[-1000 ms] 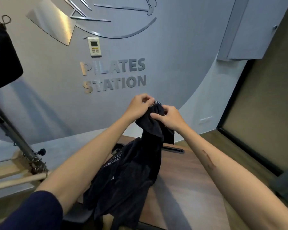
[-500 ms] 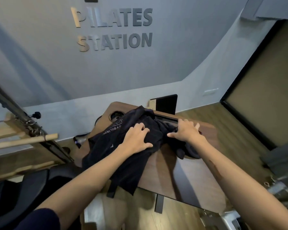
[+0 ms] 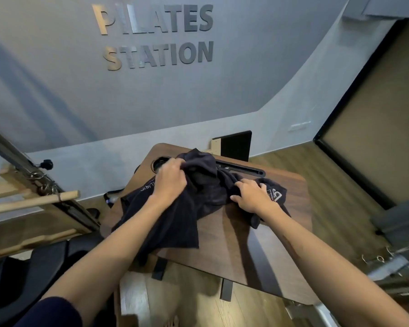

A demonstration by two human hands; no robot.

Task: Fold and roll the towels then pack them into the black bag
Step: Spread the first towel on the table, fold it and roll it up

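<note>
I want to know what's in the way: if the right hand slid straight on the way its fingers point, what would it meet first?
The right hand rests on the dark towel, fingers pointing left and away. It would probably push into the bunched folds in front of the left hand; depth is unclear.

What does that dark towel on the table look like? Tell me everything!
The dark, almost black cloth towel looks soft and lies crumpled, not yet folded, on the brown wooden table. One end hangs over the table's left edge. Pale printed lettering shows near both ends. The left hand grips a bunched part; the right hand presses on it.
</note>
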